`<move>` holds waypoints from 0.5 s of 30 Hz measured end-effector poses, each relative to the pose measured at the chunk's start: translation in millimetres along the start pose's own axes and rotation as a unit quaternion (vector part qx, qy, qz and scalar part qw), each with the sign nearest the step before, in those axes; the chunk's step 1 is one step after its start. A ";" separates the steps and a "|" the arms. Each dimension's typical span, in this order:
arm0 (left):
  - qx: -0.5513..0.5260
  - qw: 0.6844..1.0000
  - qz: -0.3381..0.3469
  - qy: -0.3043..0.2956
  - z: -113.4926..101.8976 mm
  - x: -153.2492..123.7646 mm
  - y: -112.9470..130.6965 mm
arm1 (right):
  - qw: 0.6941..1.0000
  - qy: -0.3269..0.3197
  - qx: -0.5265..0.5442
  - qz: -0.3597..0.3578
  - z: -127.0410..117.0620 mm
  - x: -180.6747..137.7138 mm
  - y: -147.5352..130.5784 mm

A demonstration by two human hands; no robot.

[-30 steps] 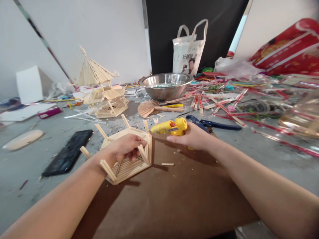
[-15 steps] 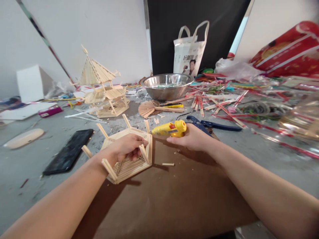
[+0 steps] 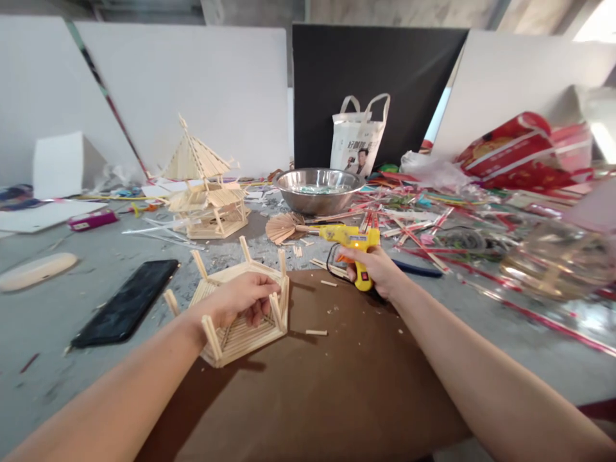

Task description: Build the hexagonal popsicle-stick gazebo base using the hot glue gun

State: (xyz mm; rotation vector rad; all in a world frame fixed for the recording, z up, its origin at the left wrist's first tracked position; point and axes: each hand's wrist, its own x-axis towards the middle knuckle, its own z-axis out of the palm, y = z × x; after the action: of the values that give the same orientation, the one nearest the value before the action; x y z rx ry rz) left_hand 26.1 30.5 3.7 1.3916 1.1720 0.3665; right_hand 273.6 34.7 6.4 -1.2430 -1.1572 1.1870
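Observation:
My left hand [image 3: 245, 300] is closed on a hexagonal frame of wooden sticks [image 3: 240, 308], fingers curled over its near right upright post. The frame lies at the left edge of a brown board [image 3: 312, 385]. My right hand [image 3: 378, 269] grips a yellow glue gun [image 3: 351, 240] upright by its handle, nozzle pointing left, to the right of the frame and apart from it. A small cut stick piece [image 3: 316, 332] lies on the board between my hands.
A finished stick pagoda [image 3: 205, 183] stands at the back left, a steel bowl [image 3: 318, 189] and white tote bag [image 3: 359, 138] behind centre. A black phone [image 3: 128, 301] lies left of the frame. Red-wrapped chopsticks [image 3: 423, 221] and clutter fill the right side. A stick fan [image 3: 283, 226] lies near the bowl.
My right hand has drawn the glue gun back to the right, away from the frame, and turned it upright. The camera has tilted up. My left hand stays on the frame.

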 end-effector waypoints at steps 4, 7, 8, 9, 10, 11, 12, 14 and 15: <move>0.026 1.000 -0.001 -0.011 -5.6 -4.5 5.2 | 0.999 -0.003 -0.007 0.039 1.4 2.3 6.7; 0.072 0.997 0.028 -0.012 -13.0 -12.6 12.4 | 0.998 -0.001 -0.023 0.050 3.7 1.6 7.3; 0.090 0.995 0.039 -0.011 -15.8 -16.6 15.3 | 0.999 -0.001 -0.025 0.045 4.5 1.5 7.1; 0.110 0.993 0.052 -0.004 -18.8 -21.2 18.5 | 0.998 0.000 -0.027 0.051 5.1 1.5 6.8; 0.119 0.991 0.062 0.005 -22.0 -26.4 21.9 | 0.998 -0.001 -0.031 0.057 5.8 1.5 6.5; 0.126 0.989 0.071 0.019 -25.7 -32.1 25.6 | 0.998 -0.002 -0.029 0.052 6.3 1.4 6.2; 0.124 0.989 0.079 0.027 -30.0 -38.3 29.4 | 0.999 -0.008 -0.026 0.047 6.9 1.1 5.8; 0.103 0.987 0.107 0.059 -41.2 -51.7 36.6 | 0.999 -0.009 -0.027 0.046 7.9 0.4 4.9; 0.083 0.984 0.124 0.096 -48.3 -58.5 39.8 | 0.998 -0.010 -0.032 0.047 8.2 0.0 4.5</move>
State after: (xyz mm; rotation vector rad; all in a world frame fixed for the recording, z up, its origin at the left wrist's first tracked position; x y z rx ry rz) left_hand -21.4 20.1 74.3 1.6847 1.2091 0.6013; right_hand 265.3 35.0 2.0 -1.3502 -1.1700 1.2431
